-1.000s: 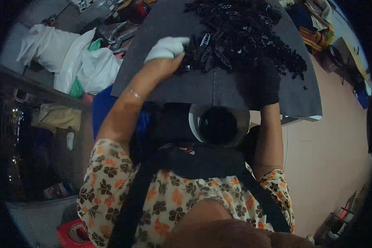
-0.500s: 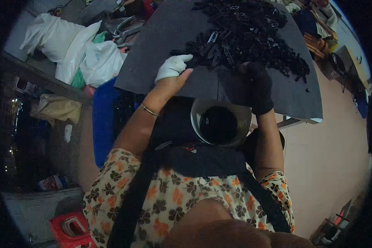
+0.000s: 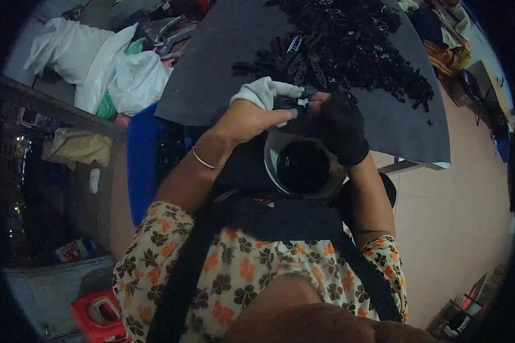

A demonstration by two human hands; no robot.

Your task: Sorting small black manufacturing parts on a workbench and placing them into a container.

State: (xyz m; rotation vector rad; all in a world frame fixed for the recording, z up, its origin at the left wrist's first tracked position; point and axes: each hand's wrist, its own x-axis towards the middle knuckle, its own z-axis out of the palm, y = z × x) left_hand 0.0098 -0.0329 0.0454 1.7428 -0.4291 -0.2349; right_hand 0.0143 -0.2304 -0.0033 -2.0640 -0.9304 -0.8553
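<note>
My left hand (image 3: 257, 106), in a white glove with the thumb bare, curls its fingers and thumb around something dark that I cannot make out. Close against it, my right hand (image 3: 343, 127), in a black glove with bare fingertips, pinches a small shiny piece (image 3: 303, 102). Both hands are over the near edge of the grey table (image 3: 206, 68). Beyond them spreads a heap of small black parts (image 3: 349, 51), one with a pale glint. Below the hands stands a white bucket (image 3: 272, 166) with dark contents.
A blue chair or bin (image 3: 140, 166) stands left of the table, near white plastic sacks (image 3: 137, 83). A red plastic object (image 3: 100, 314) lies at the lower left. The table's metal leg (image 3: 403, 165) shows at right. Another person's hand or arm (image 3: 443, 54) is at the far right.
My left hand has moved right and my right hand has drawn back slightly to the left, so the two now meet. A small shiny piece now shows between them.
</note>
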